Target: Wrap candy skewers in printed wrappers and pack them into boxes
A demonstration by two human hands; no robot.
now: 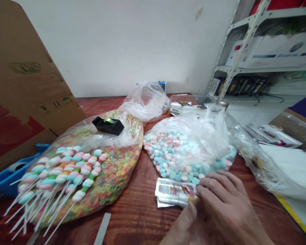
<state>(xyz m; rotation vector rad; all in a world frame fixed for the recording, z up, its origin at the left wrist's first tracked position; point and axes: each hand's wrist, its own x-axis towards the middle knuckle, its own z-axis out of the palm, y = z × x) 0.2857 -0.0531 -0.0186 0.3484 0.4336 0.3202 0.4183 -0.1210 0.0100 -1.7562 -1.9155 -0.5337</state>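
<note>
Evidently, the silver packets (175, 189) lay in a small stack on the bench (142, 221), well apart from its far edge, just in front of a bag of pastel candies (165, 156). Their long axis ran from side to side, roughly along the bench's far edge, with the left end set slightly farther back than the right; the printed face of the top packet was turned up, and those beneath stuck out a little toward the near side. The right end pointed at the person's 2 hands. The right hand (226, 204) had its fingers bent over that end, and the left hand (181, 224) held its thumb up beside it, close to the right fingertips. How tightly either grip was closed, and whether it had hold of a packet, could not be told, since fingers hid that end. Toward the bench's left edge lay a bag of colored rings (121, 170), bearing marshmallow sticks (63, 168) and 1 black tape dispenser (109, 127); a flat strip (102, 228) lay nearer the person.
</note>
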